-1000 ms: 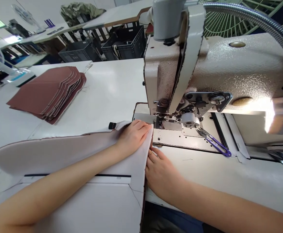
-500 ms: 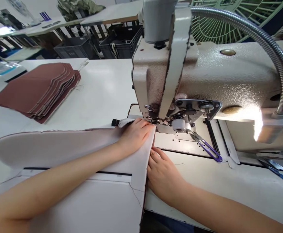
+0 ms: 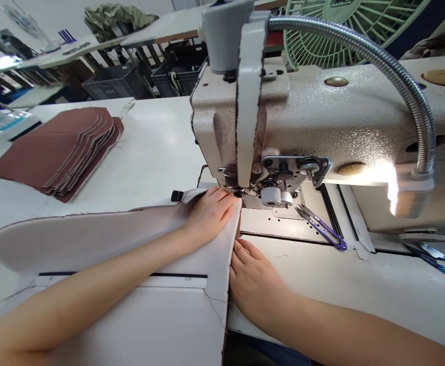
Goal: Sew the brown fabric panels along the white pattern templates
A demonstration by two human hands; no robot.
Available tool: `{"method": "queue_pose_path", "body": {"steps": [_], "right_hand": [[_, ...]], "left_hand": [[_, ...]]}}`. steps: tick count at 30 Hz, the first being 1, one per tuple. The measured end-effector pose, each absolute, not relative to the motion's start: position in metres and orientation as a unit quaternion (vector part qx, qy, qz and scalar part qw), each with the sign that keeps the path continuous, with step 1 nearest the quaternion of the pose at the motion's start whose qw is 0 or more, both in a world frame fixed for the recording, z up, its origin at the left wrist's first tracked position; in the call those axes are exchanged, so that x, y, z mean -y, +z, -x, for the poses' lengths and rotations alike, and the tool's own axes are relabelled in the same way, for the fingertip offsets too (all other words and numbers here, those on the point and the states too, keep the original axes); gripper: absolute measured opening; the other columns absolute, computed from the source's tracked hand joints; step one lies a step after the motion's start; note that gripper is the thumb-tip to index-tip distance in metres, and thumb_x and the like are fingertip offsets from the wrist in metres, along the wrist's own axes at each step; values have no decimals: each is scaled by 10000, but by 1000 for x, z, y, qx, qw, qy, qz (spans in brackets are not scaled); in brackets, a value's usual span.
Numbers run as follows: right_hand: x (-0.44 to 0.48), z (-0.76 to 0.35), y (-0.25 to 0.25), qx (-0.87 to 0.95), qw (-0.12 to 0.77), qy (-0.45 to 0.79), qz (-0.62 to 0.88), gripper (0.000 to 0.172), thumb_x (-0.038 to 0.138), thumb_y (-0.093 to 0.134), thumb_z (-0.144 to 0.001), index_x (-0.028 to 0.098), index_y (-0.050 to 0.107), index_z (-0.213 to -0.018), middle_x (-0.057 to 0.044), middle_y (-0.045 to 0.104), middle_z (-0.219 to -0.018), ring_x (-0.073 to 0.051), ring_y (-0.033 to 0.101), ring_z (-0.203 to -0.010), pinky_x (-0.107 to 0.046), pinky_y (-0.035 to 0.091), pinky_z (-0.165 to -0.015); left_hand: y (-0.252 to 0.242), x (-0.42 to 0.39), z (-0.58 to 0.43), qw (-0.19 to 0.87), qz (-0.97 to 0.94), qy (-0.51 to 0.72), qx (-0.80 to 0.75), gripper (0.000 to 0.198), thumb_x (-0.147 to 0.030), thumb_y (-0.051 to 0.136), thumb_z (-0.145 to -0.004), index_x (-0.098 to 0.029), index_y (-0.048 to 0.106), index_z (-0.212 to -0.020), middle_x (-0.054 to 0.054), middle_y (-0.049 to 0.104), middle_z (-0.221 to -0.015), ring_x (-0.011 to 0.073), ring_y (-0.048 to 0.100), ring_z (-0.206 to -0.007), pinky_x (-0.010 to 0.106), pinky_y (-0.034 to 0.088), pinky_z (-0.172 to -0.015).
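Note:
My left hand (image 3: pixel 210 213) lies flat, fingers stretched out, on a pale fabric piece (image 3: pixel 104 239) with a dark red underside, pressing it down close to the needle area (image 3: pixel 241 192) of a cream sewing machine (image 3: pixel 321 117). To the right of the fabric's edge, my right hand (image 3: pixel 255 279) rests on the table with its fingers against that edge; its thumb side is tucked by the cloth. The fabric hangs over the table's front edge.
A stack of dark red fabric pieces (image 3: pixel 60 150) lies at the back left of the white table (image 3: pixel 161 147). Purple thread snips (image 3: pixel 323 229) lie on the machine bed. A flexible lamp arm (image 3: pixel 390 66) curves over the machine. Blue-handled scissors (image 3: pixel 441 262) are at right. A green fan (image 3: pixel 344 25) stands behind.
The view has shifted, so the machine sits further left in the picture. Both hands keep nearly the same hold on the fabric beside the needle.

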State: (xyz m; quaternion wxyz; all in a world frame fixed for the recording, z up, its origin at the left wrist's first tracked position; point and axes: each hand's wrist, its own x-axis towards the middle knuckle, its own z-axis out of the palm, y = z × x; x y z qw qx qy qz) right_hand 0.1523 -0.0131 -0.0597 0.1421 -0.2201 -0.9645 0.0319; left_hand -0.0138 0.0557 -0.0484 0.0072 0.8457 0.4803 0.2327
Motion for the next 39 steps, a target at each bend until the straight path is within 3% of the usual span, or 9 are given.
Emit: {"method": "queue_pose_path", "body": {"steps": [8, 16, 21, 27, 31, 33, 35, 37, 39], "right_hand": [[9, -152, -58, 967, 129, 31, 220, 328, 135, 531, -814, 69, 647, -1113, -150, 689, -1058, -292, 556, -1113, -432, 416, -1000], [22, -151, -43, 982, 62, 64, 167, 416, 262, 550, -823, 52, 627, -1173, -181, 688, -1035, -314, 562, -1070, -436, 431, -942], [18, -152, -33, 983, 1, 81, 164, 387, 281, 547, -821, 110, 650, -1153, -163, 691, -1027, -308, 567, -1040, -426, 450, -871], [7, -154, -34, 983, -7, 70, 172, 367, 254, 558, -814, 72, 670, -1112, -186, 688, -1025, -320, 552, -1075, -426, 449, -899], [-2, -156, -37, 981, 7, 73, 181, 304, 225, 561, -818, 99, 697, -1058, -161, 696, -1032, -301, 564, -1064, -402, 470, -887], [-2, -157, -40, 979, 19, 71, 189, 299, 212, 563, -819, 92, 701, -1055, -165, 696, -1043, -301, 555, -1098, -406, 468, -902], [4, -157, -44, 978, 33, 62, 199, 320, 209, 567, -815, 61, 695, -1068, -194, 677, -1099, -313, 535, -1144, -433, 440, -953], [18, -156, -47, 975, 45, 63, 209, 363, 213, 566, -808, 36, 677, -1106, -214, 649, -1161, -325, 527, -1162, -460, 400, -998], [36, -155, -48, 973, 54, 78, 213, 388, 202, 549, -811, 37, 656, -1145, -204, 653, -1162, -319, 541, -1143, -463, 392, -1003]], "left_hand": [[-45, -60, 18, 22, -852, 192, -487, 199, -114, 452, -908, -166, 637, -856, 61, 628, -893, 211, 556, -919, 322, 503, -777], [-36, -36, 34, 75, -874, 105, -469, 343, -233, 433, -939, -174, 514, -1268, 101, 566, -1247, 241, 446, -1223, 421, 410, -1043], [-40, -39, 35, 86, -876, 132, -456, 330, -234, 436, -944, -165, 520, -1255, 105, 559, -1264, 233, 452, -1215, 417, 404, -1056], [-43, -51, 30, 60, -867, 114, -481, 298, -242, 449, -941, -172, 563, -1207, 99, 581, -1248, 246, 469, -1208, 428, 411, -1037], [-32, -45, 25, 62, -858, 61, -505, 376, -111, 391, -899, -188, 557, -1228, 86, 569, -1291, 255, 435, -1270, 477, 325, -1088], [-17, -26, 23, 113, -864, 18, -490, 541, -19, 362, -809, -189, 489, -1307, 69, 486, -1393, 228, 368, -1336, 448, 280, -1125], [0, 2, 20, 193, -865, -29, -463, 729, -19, 386, -738, -193, 298, -1440, 58, 312, -1511, 206, 272, -1396, 404, 266, -1143], [15, 33, 15, 257, -847, -60, -461, 858, -122, 460, -763, -196, 35, -1504, 74, 119, -1565, 238, 167, -1431, 415, 252, -1153], [23, 61, 9, 285, -830, -73, -475, 985, -249, 554, -759, -202, -98, -1496, 96, 40, -1566, 303, 131, -1431, 471, 241, -1149]]}}
